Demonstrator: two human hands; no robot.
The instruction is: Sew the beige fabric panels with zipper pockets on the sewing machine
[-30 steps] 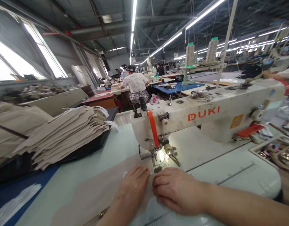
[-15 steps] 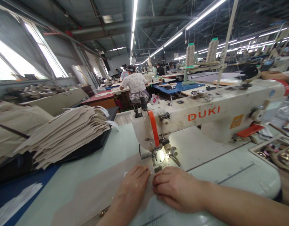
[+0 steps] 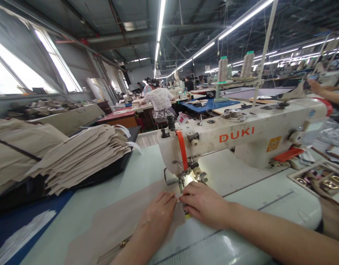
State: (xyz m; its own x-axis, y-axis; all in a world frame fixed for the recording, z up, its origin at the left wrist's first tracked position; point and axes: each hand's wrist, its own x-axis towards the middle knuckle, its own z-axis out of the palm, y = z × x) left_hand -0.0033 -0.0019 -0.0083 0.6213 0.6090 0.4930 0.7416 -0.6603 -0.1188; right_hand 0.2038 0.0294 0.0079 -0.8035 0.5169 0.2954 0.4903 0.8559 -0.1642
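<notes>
A beige fabric panel [image 3: 117, 219] lies flat on the pale green sewing table [image 3: 109, 187], its far end close to the presser foot [image 3: 181, 179] of the white DUKI sewing machine [image 3: 235, 134]. My left hand [image 3: 157, 215] rests on the panel, fingertips just in front of the needle area. My right hand [image 3: 204, 200] comes in from the right, its fingertips meeting the left hand's at the panel's edge. A small white scrap [image 3: 178, 198] shows between them. The needle itself is hard to make out.
A tall stack of cut beige fabric pieces [image 3: 81, 158] sits on a black tray at the left. A metal-parts tray [image 3: 321, 180] stands at the right. A co-worker's hand [image 3: 314, 86] reaches beyond the machine. Thread cones [image 3: 222, 70] stand above it, and other workers sit farther back.
My right hand has shifted forward and closer to the presser foot, and the panel's edge has moved with it. The view has tilted slightly. The co-worker's hand has moved at the far right.
</notes>
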